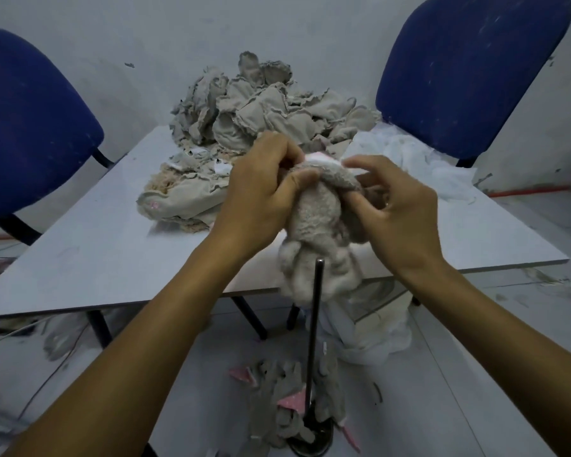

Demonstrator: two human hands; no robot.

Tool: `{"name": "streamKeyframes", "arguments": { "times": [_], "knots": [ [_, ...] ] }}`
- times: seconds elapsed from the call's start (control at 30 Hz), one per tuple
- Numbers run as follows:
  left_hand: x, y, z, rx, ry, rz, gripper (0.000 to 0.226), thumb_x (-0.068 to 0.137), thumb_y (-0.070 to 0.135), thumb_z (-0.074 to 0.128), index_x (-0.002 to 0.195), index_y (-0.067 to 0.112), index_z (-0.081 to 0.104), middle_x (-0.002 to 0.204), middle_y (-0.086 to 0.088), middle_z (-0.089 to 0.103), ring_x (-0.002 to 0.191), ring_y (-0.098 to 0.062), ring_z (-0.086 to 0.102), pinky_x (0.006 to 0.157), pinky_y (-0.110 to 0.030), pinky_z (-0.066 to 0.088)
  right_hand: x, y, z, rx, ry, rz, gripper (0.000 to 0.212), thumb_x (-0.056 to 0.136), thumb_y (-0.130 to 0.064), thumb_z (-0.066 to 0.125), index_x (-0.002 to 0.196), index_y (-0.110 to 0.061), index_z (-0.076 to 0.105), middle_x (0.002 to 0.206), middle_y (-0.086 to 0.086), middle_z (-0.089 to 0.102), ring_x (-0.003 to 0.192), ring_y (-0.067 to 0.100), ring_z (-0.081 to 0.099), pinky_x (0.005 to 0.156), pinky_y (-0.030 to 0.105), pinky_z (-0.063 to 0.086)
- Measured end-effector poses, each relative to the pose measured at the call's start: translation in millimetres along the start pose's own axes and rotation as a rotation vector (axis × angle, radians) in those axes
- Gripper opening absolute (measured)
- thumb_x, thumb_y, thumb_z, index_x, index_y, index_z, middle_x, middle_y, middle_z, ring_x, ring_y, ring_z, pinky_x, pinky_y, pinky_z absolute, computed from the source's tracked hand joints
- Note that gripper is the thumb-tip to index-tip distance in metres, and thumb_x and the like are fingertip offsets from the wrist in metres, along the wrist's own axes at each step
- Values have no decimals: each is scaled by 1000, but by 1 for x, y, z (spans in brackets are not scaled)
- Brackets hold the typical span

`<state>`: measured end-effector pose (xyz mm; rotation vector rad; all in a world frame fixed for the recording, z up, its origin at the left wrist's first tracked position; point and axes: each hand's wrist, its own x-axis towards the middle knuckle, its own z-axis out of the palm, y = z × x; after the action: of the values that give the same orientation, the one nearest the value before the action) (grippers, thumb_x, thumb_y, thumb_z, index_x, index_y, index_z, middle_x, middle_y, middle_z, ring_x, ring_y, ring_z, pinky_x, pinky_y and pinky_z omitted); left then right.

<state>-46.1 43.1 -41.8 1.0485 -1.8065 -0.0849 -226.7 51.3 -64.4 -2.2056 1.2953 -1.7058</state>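
Both hands, left (261,189) and right (399,206), pinch the top of a fuzzy plush skin (320,232) over a rod (314,324), table (96,252) behind.

Two bare forearms, bare left hand (257,189), bare right hand (399,209)

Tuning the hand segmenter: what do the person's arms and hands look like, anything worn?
Left hand and right hand are bare, no gloves. Forearms bare to the frame edge: no sleeves, watch or bands. Possible ring glint on one right finger; too small to tell.
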Motion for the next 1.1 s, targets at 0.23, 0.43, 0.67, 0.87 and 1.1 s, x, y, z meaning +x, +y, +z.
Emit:
{"name": "streamKeyframes", "arguments": {
  "times": [0.23,0.43,0.67,0.87,1.1],
  "knots": [
    [-6,-5,-3,-102,-55,-57,11,92,17,64,90,11,54,83,5,51,73,-9,49,66,-25,42,1,-3,-4,-13,-24,-88,47,92,-13,67,133,-29,53,99,4,69,82,17,67,74,36,59],
    [-4,2,-11,-162,-22,-95,15,93,16,63,93,3,56,82,-5,56,70,-25,56,63,-41,49,5,-8,-5,34,36,-144,38,92,-13,68,127,-21,56,92,-5,65,73,5,62,64,22,55],
    [6,9,-30,-413,-68,-157,12,90,21,67,81,21,59,72,11,61,64,-7,57,59,-20,46,23,-14,-16,463,-172,1,37,90,-12,60,122,-25,47,88,13,58,72,34,56,59,41,49],
    [-17,-66,-25,198,-337,-424,19,98,31,56,113,21,62,114,0,64,106,-22,58,88,-37,49,11,9,1,105,-274,198,12,96,-30,57,101,-27,67,79,-6,66,79,12,65,75,36,55],
    [-45,-96,-9,616,-407,-436,28,101,29,46,126,20,55,133,-13,50,118,-36,39,95,-41,33,-6,21,20,-35,-592,235,13,94,-24,60,93,-34,69,84,-13,67,79,3,62,69,15,42]
  ]
}}
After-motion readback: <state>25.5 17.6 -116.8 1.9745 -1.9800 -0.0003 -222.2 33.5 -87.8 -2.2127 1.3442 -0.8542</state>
